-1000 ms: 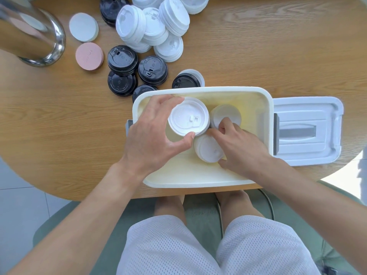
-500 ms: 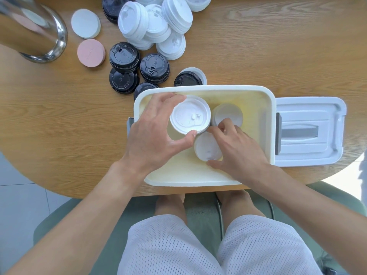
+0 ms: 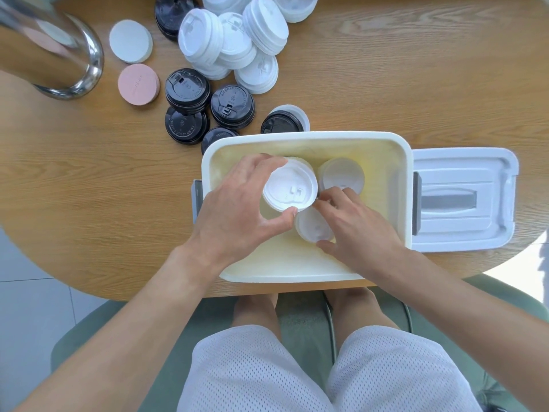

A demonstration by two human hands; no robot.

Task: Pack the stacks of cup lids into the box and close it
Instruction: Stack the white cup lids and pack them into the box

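lowering a white lid stack (image 3: 289, 188) into the box (image 3: 398, 162), left hand (image 3: 237, 215) curled around it, right hand (image 3: 359, 230) pinching a neighbouring stack (image 3: 312, 230); risking toppling either by crowding.

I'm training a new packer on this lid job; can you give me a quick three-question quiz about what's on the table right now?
1. True or false: the box lid is already on the box.
2. Multiple choice: what does the left hand grip? A) a black lid stack B) a white lid stack C) the pink coaster
3. Fill in: the black lid stacks wait on the ___, outside the box.

Key
1. False: it lies on the wooden table, right of the box.
2. B, held over the box, while the right hand touches another white stack inside.
3. Table.
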